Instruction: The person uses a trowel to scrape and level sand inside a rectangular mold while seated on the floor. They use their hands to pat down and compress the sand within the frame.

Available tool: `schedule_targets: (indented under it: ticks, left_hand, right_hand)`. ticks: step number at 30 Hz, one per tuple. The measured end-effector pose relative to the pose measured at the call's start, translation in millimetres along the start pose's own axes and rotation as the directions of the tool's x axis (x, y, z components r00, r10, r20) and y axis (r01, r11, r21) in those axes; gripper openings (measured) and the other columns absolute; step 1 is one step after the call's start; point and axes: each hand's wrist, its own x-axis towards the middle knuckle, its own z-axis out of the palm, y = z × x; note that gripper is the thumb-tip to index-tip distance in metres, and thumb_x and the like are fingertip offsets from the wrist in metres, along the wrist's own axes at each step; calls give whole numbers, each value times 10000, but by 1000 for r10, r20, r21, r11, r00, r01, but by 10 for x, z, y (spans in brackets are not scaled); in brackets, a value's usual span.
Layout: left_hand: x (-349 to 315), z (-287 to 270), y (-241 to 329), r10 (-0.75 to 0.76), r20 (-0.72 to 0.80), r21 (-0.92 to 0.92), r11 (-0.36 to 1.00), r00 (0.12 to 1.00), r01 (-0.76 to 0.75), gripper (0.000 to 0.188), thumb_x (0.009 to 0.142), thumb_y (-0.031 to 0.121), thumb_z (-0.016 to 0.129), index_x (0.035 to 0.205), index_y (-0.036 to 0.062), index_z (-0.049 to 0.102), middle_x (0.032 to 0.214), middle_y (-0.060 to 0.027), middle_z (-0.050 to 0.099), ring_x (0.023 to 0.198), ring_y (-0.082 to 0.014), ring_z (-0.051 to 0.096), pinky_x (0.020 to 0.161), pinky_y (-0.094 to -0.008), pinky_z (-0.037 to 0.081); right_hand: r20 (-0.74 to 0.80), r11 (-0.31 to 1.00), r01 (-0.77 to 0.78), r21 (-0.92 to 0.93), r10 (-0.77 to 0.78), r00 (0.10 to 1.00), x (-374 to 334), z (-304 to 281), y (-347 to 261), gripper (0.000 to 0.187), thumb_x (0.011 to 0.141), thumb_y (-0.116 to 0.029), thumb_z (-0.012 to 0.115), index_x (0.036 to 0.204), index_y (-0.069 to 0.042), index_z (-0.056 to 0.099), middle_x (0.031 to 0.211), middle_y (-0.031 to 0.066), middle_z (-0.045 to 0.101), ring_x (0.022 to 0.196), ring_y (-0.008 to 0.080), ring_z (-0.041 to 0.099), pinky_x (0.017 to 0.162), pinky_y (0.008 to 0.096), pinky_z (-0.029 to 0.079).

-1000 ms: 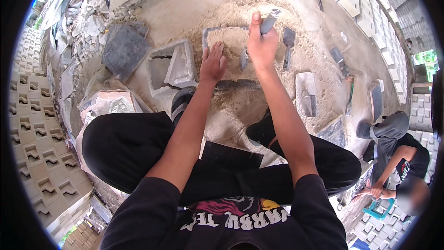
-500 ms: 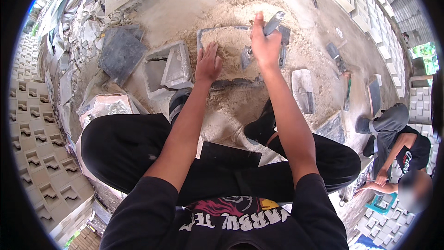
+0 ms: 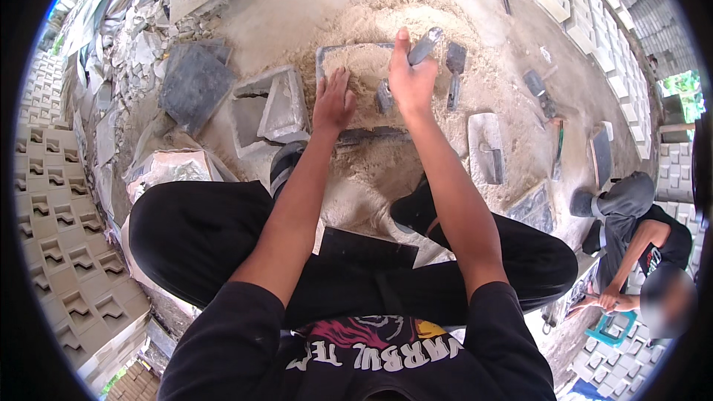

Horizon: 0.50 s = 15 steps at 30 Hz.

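In front of my crossed legs, a dark rectangular mould frame [image 3: 371, 134] lies on the ground, filled with pale sandy mix [image 3: 365, 59]. My left hand [image 3: 333, 100] rests on the mix near the frame's left end, its fingers stretched out. Over the right part of the frame, my right hand [image 3: 413, 80] is closed around a grey metal trowel-like tool [image 3: 425, 44]. One end of the tool sticks up past my thumb, and another metal part shows low beside the fist. My palm hides the middle of it.
A hollow concrete block [image 3: 286, 108] and dark plates [image 3: 194, 85] lie left. On the right are a pale slab [image 3: 485, 148], a dark flat tool [image 3: 455, 59] and a long-handled tool [image 3: 557, 148]. A person [image 3: 631, 238] sits far right. Stacked pale blocks [image 3: 67, 230] line the left.
My right hand has moved left with the metal tool, uncovering the dark flat tool to its right. My left hand stays in nearly the same place on the mix.
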Motion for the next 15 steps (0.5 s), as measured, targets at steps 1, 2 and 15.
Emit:
schedule_targets:
  ticks: [1,2,15]
  left_hand:
    - [-23,-14,-37,-2,-9,-9,1000,1000,2,539,914,240,369,1401,13,402,1481,-155,395,1412,-264,307,1185,-443,148]
    - [-30,-23,-38,-1,-17,-21,1000,1000,1,536,918,244,368,1401,14,402,1482,-156,393,1413,-264,306,1185,-443,147]
    - [-5,76,98,-5,-24,-73,997,1000,3,516,968,254,280,1399,3,418,1459,-176,417,1398,-294,329,1179,-428,174]
  right_hand:
    - [19,999,-24,44,23,1000,19,29,-38,557,1004,-345,511,526,-73,420,423,-10,408,365,89,370,370,305,251]
    - [-6,999,-3,52,3,1000,-11,37,-126,561,1000,-349,518,523,-72,417,419,-7,409,364,94,375,370,310,254]
    - [-71,996,88,-18,-89,993,-139,53,-4,554,1006,-301,515,499,-79,475,437,-20,436,385,68,396,366,276,276]
